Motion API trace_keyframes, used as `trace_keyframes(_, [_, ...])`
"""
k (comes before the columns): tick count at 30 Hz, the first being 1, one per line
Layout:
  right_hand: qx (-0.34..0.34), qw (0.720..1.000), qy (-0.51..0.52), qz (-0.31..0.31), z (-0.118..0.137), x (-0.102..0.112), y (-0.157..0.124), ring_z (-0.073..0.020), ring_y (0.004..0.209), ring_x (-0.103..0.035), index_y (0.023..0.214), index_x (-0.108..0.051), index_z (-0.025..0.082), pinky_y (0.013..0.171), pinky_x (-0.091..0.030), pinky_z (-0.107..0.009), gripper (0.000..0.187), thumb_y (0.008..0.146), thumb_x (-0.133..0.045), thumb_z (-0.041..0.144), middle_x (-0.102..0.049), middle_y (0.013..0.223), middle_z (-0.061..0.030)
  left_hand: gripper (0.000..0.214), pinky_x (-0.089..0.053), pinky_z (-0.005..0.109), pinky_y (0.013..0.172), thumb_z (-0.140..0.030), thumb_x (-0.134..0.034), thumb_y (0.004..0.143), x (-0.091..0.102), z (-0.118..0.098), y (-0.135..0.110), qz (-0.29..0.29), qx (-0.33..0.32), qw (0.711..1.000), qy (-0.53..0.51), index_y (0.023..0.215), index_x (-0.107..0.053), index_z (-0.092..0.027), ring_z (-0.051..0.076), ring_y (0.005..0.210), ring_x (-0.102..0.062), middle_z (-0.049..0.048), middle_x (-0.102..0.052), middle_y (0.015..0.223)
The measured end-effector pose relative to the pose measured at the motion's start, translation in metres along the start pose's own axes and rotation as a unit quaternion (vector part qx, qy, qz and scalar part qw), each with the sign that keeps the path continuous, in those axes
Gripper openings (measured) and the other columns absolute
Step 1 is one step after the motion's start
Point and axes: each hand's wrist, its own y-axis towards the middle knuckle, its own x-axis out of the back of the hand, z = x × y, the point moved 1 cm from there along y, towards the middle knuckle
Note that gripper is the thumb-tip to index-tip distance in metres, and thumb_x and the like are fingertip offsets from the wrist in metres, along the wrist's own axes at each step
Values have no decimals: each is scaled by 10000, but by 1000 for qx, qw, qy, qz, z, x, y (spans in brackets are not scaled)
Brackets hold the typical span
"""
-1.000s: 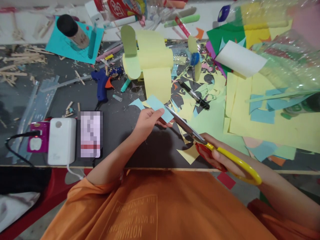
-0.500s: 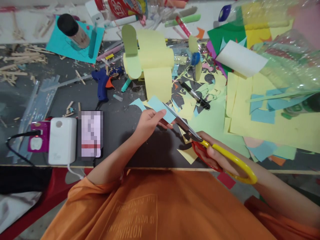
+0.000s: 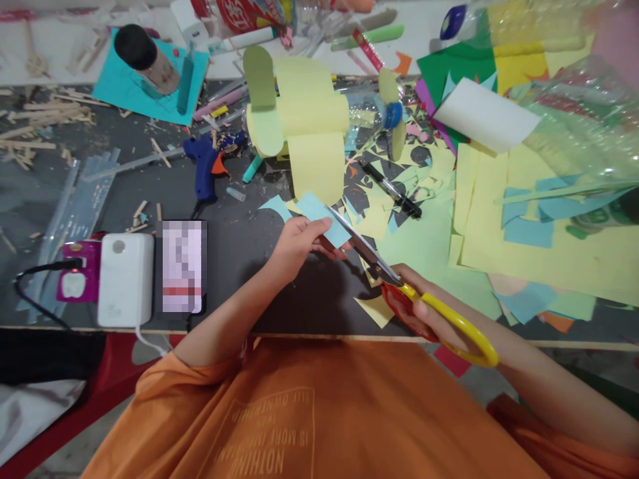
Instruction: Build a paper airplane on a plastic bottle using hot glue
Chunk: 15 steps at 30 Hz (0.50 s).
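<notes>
My left hand [image 3: 294, 245] pinches a small light-blue paper piece [image 3: 322, 214] just above the dark table. In my right hand [image 3: 429, 316] is a pair of scissors [image 3: 399, 283] with yellow and red handles, fingers through the loops. The metal blades point up-left and lie across the blue paper's right side. A yellow paper scrap [image 3: 375, 310] rests on the table below the blades.
A paper-covered bottle model [image 3: 304, 126] stands beyond the hands, with a blue glue gun [image 3: 204, 163] to its left and a black marker [image 3: 390, 189] to its right. Paper sheets [image 3: 539, 239] cover the right side. A phone [image 3: 183, 266] and white charger [image 3: 124, 279] sit left, near the table's edge [image 3: 319, 336].
The scissors have slid up-left, deeper along the blue paper, and my right hand followed. My left hand barely shifted.
</notes>
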Motion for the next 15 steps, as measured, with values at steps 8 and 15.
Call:
trace_keyframes(8, [17, 998, -14, 58, -2, 5, 1, -69, 464, -225, 1084, -408, 232, 401, -223, -227, 610, 844, -330, 787, -337, 663, 68, 416, -510, 193, 494, -487, -699, 709, -2, -1, -1, 16, -9, 1000, -22, 544, -647, -108, 152, 522, -687, 127, -739, 649])
trace_keyframes(15, [8, 1000, 12, 13, 3, -6, 3, -62, 447, -198, 1015, -423, 230, 395, -201, -227, 580, 837, -380, 780, -308, 614, 84, 390, -515, 199, 494, -473, -679, 704, -1, -2, -1, 9, -3, 1000, -11, 573, -663, -106, 144, 515, -676, 127, -747, 674])
